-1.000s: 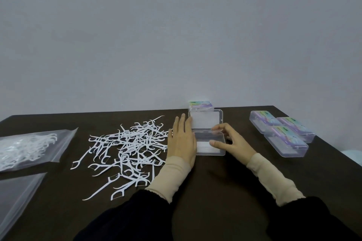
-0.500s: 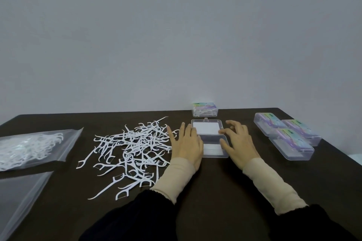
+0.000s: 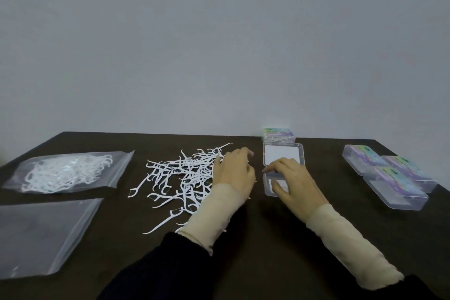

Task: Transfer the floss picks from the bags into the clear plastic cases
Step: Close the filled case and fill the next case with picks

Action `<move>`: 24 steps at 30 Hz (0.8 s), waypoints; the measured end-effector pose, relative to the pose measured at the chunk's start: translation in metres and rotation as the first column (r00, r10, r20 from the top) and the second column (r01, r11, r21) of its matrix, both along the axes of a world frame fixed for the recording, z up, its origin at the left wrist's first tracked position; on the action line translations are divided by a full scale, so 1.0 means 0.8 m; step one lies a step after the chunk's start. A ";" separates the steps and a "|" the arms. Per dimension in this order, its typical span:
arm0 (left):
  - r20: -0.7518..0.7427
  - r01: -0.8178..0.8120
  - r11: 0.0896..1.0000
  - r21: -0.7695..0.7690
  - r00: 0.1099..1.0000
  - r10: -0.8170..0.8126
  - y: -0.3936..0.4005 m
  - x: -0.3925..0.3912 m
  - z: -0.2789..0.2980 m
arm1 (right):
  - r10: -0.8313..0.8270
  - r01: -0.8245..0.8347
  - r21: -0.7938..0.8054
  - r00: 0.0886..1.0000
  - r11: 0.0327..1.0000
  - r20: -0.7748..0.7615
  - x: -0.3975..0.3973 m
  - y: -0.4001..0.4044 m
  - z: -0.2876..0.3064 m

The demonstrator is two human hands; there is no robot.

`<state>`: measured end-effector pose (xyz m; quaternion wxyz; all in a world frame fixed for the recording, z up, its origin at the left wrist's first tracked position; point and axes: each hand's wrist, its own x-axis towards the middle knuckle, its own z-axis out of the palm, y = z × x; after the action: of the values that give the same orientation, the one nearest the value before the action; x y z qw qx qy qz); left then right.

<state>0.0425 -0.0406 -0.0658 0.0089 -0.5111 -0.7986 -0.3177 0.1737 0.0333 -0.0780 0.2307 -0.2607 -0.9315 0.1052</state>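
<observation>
Head view: right hand (image 3: 295, 181) rests on open case (image 3: 283, 159).

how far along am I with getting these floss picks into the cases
Done: one filled case stands at the back, and one bag lies flat, apparently emptied. In hand: the open case lies under your right hand; your left hand reaches into the loose picks. Left: that pile, the full bag and three closed cases, contents unclear.
</observation>
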 end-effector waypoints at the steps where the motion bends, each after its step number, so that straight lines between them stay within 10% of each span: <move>1: 0.065 0.039 0.999 0.012 0.997 -0.040 -0.006 -0.012 0.003 | 0.028 -0.028 0.003 1.000 1.000 -0.010 -0.004 -0.006 0.002; 24: 0.025 -0.064 0.924 -0.376 0.997 0.079 -0.091 -0.187 -0.019 | 0.102 -0.126 0.004 0.818 0.992 0.566 -0.200 -0.003 0.028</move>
<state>-0.1071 -0.1136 -0.0811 -0.0932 -0.4676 -0.8626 -0.1689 0.0140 0.0307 -0.0555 -0.0565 -0.2192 -0.9739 0.0179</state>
